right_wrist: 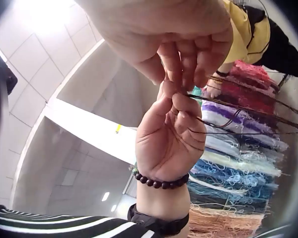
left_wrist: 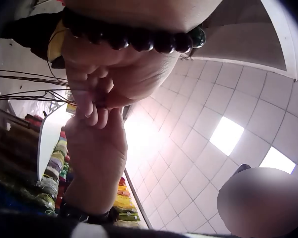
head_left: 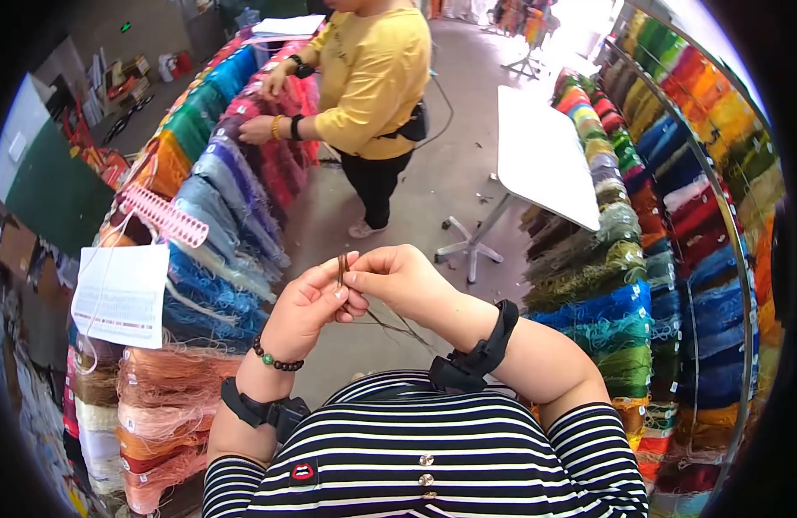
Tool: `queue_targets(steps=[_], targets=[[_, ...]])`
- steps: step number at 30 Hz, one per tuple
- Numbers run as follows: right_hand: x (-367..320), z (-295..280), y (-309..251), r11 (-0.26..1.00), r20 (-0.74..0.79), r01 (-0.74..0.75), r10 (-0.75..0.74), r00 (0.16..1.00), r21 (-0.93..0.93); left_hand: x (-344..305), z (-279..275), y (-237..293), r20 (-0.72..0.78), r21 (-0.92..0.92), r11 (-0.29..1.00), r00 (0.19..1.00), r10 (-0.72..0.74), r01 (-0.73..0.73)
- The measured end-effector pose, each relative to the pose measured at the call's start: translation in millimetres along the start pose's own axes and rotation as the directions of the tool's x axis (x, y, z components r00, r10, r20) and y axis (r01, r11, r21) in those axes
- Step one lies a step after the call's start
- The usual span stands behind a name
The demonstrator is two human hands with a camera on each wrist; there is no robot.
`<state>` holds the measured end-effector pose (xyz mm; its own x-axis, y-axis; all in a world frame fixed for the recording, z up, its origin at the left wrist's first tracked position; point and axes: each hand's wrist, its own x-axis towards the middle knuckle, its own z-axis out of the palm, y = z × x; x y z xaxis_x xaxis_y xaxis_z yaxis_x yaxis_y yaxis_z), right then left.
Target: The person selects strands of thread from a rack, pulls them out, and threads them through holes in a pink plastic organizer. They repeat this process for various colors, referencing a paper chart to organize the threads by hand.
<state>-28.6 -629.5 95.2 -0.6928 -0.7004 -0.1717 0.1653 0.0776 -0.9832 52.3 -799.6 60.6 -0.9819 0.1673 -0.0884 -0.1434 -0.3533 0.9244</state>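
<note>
Dark brown threads (right_wrist: pixel 243 103) are pinched between the fingertips of both hands in front of the chest. The left hand (head_left: pixel 305 304), wearing a beaded bracelet, holds them between thumb and fingers, palm turned up. Thumb and forefinger of the right hand (head_left: pixel 396 278) pinch the same strands right beside the left fingertips. A short folded bit of thread stands up above the fingers in the head view. Loose ends trail down and away from the hands, and in the left wrist view these thin strands (left_wrist: pixel 32 78) run off to the left.
Racks of colored yarn hanks (head_left: pixel 213 207) line the left side, with more hanks (head_left: pixel 618 259) on the right. A person in a yellow top (head_left: pixel 377 78) handles hanks ahead. A white wheeled table (head_left: pixel 541 151) stands ahead right. A printed sheet (head_left: pixel 122 293) hangs at left.
</note>
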Motion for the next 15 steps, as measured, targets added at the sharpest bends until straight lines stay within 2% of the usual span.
queue_targets(steps=[5,8,15], targets=[[32,39,7,0.993,0.072,-0.034,0.025,0.997,0.113,-27,-34,12,-0.119,-0.129,0.992,0.993,0.001,-0.016],[48,54,3,0.990,0.142,-0.137,0.131,0.981,0.029,-41,-59,10,-0.120,-0.141,0.988,0.992,0.040,-0.057],[77,84,16,0.987,0.252,-0.162,0.156,0.955,0.007,-69,-86,8,-0.218,-0.209,0.970,0.973,0.078,-0.125]])
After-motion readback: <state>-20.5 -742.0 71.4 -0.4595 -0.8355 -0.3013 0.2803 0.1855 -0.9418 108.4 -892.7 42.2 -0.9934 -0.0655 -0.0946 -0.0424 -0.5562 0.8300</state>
